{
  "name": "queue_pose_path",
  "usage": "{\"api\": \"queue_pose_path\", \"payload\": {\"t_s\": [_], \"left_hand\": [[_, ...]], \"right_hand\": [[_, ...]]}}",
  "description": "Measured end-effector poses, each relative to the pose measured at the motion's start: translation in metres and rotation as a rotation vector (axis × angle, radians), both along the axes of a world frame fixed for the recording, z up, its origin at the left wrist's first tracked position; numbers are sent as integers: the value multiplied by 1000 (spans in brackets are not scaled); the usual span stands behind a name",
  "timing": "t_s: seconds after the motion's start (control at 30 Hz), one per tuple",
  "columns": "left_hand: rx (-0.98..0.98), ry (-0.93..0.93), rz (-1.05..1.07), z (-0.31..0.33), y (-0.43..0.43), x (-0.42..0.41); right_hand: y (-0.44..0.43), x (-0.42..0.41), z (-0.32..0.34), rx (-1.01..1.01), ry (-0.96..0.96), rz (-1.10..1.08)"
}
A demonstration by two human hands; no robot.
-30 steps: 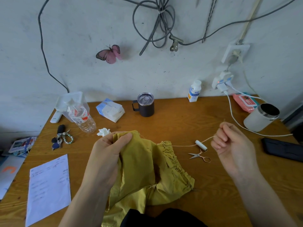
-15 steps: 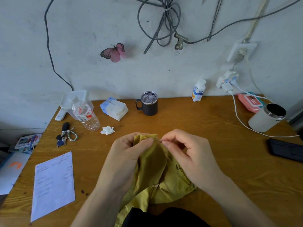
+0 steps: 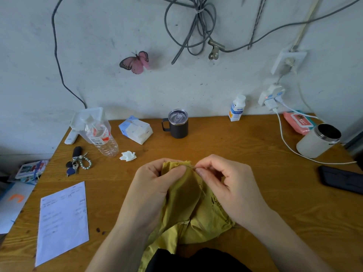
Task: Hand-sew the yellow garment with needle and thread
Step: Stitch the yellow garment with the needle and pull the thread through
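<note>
The yellow garment (image 3: 188, 209) hangs from my hands over the near edge of the wooden table (image 3: 235, 146). My left hand (image 3: 155, 185) grips a raised fold of it between thumb and fingers. My right hand (image 3: 227, 183) pinches a thin needle (image 3: 191, 167) at the top of that fold, its tip lying in the cloth beside my left thumb. A fine thread (image 3: 202, 190) trails down over the fabric below my right fingers. The scissors and the thread spool are hidden behind my hands.
A black mug (image 3: 177, 123), a plastic bottle (image 3: 102, 137), a tissue pack (image 3: 135, 129), a crumpled tissue (image 3: 128, 155) and keys (image 3: 77, 163) stand behind and left. A paper sheet (image 3: 62, 220) lies front left. A white jar (image 3: 318, 140), charger cable (image 3: 288, 144) and black phone (image 3: 341, 178) are right.
My right hand came in from the right, where it had the thread pulled out taut, and now pinches the needle at the fold. The left hand keeps its grip on the garment.
</note>
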State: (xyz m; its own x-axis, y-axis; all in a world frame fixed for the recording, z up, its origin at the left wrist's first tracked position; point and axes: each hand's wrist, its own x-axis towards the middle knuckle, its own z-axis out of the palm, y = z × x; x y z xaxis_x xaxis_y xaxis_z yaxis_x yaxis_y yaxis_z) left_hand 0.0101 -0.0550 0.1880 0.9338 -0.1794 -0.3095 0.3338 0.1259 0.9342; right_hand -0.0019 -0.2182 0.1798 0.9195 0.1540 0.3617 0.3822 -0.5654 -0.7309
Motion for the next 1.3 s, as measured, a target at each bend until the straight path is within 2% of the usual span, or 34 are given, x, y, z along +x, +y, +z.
{"api": "queue_pose_path", "payload": {"t_s": [0.4,0.67,1.03,1.3], "left_hand": [[201,-122,34,-1,-3,-1],[275,-194,19,2,-4,-3],[417,-260,160,-1,-11,-7],[510,-363,154,-4,-20,-14]], "right_hand": [[-1,0,1,-23,20,-10],[-8,3,7,-48,217,120],[1,-4,6,-136,70,-46],[11,-10,8,-223,17,-111]]}}
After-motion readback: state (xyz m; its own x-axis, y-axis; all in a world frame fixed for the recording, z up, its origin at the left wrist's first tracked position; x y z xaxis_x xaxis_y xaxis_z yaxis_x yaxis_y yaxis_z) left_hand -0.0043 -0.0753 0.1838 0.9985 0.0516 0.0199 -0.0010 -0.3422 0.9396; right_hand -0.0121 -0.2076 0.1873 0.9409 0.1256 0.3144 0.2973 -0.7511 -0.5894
